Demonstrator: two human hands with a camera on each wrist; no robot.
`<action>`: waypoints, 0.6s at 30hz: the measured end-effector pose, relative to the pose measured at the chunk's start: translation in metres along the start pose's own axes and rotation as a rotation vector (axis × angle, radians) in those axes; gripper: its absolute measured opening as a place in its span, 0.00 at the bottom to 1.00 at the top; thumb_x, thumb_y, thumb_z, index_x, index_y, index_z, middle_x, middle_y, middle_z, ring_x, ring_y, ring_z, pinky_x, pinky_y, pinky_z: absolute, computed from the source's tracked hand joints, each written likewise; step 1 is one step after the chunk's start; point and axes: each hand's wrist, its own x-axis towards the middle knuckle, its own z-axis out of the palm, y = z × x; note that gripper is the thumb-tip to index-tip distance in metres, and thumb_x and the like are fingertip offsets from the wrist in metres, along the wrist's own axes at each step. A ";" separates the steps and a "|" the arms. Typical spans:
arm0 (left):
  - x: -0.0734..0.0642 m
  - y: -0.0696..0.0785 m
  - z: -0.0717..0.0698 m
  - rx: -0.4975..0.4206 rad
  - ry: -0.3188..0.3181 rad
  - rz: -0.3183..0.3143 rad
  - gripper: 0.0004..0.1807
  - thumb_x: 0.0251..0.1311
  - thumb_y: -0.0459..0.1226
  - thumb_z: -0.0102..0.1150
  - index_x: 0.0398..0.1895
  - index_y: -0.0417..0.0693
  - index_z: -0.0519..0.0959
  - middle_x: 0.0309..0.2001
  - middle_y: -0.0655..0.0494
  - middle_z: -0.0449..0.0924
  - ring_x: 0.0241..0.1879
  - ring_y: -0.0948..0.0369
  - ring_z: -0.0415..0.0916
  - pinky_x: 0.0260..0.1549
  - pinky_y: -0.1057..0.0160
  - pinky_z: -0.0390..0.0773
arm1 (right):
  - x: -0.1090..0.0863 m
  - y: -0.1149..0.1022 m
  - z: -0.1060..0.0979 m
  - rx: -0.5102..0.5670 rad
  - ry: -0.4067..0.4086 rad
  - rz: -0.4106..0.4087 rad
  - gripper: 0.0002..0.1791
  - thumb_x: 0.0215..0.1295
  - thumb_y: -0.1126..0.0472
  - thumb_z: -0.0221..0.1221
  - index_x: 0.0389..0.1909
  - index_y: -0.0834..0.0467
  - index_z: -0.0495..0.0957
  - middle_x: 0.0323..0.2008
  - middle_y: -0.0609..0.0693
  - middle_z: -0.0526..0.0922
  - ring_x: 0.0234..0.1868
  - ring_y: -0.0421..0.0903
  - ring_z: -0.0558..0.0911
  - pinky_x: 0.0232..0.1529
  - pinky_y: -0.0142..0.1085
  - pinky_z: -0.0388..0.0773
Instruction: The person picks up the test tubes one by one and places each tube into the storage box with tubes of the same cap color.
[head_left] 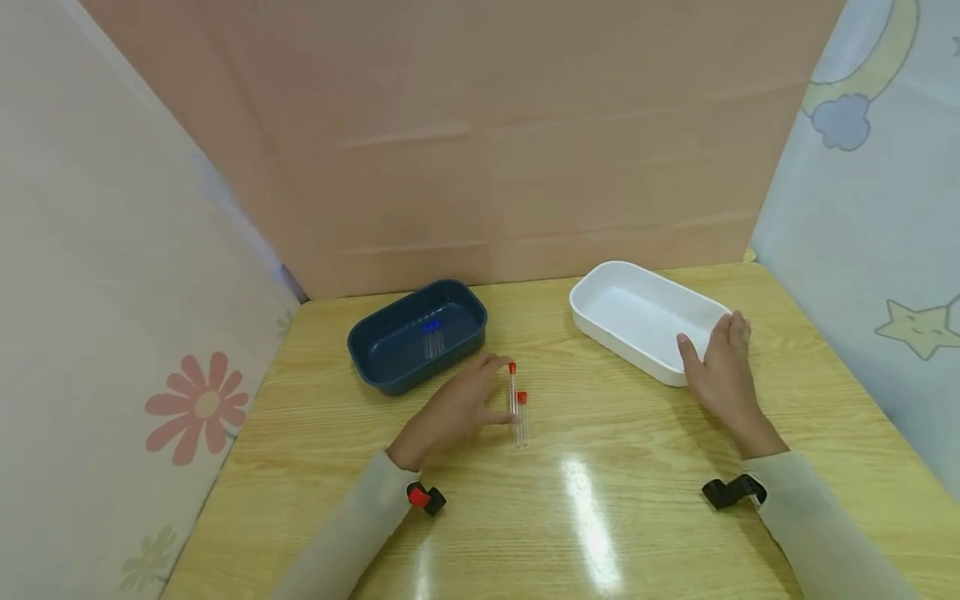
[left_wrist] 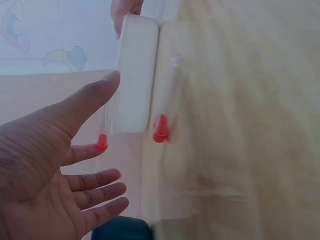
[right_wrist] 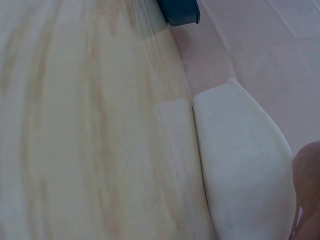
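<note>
Spanning the left grip (head_left: pixel 461 400) is a capped tube (head_left: pixel 513 390).

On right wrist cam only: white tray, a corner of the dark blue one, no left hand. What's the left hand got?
Observer: Head view shows the left hand pinching a red-capped tube.
Operator: Any more red caps lying around?
Observer: Yes, at least one more loose red-capped tube on the table, right by that hand; exact count unclear.
Operator: And inside the dark blue tray? I only get its outside.
Observer: Blue-capped tubes, lying side by side toward its right end in the head view.
</note>
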 end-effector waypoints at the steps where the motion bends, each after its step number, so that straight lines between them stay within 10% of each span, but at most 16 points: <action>1: 0.004 0.002 -0.003 -0.003 0.009 0.008 0.52 0.51 0.57 0.76 0.76 0.50 0.63 0.66 0.52 0.67 0.61 0.57 0.70 0.59 0.56 0.76 | 0.000 -0.001 0.000 -0.001 0.001 0.000 0.48 0.80 0.46 0.42 0.73 0.78 0.26 0.76 0.69 0.19 0.75 0.66 0.22 0.71 0.65 0.31; 18: 0.082 0.026 -0.021 -0.024 0.081 0.174 0.51 0.53 0.58 0.74 0.76 0.48 0.62 0.69 0.49 0.66 0.67 0.55 0.67 0.64 0.55 0.72 | 0.002 0.000 0.000 -0.010 -0.003 0.002 0.48 0.80 0.46 0.42 0.73 0.78 0.27 0.76 0.70 0.19 0.76 0.66 0.21 0.71 0.65 0.31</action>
